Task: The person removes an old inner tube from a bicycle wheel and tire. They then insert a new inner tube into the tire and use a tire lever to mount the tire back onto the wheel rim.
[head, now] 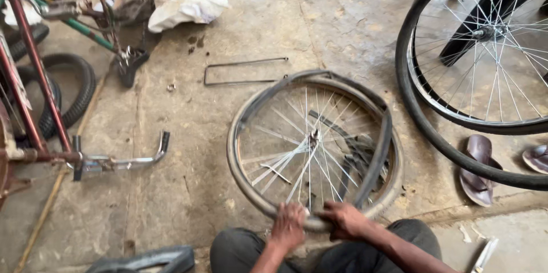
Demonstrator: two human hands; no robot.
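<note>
— Where is the spoked metal bicycle wheel rim?

— Flat on the stained concrete floor, just in front of the person's knees. A black rubber inner tube drapes loosely over its right side and across the far edge.

— And the hands?

— The left hand and the right hand sit side by side on the near edge, fingers curled shut around the rim and tube there.

— What lies around it?

— A bent wire rod beyond it, a brown sandal to the right, beside a black-tyred bicycle wheel.
</note>
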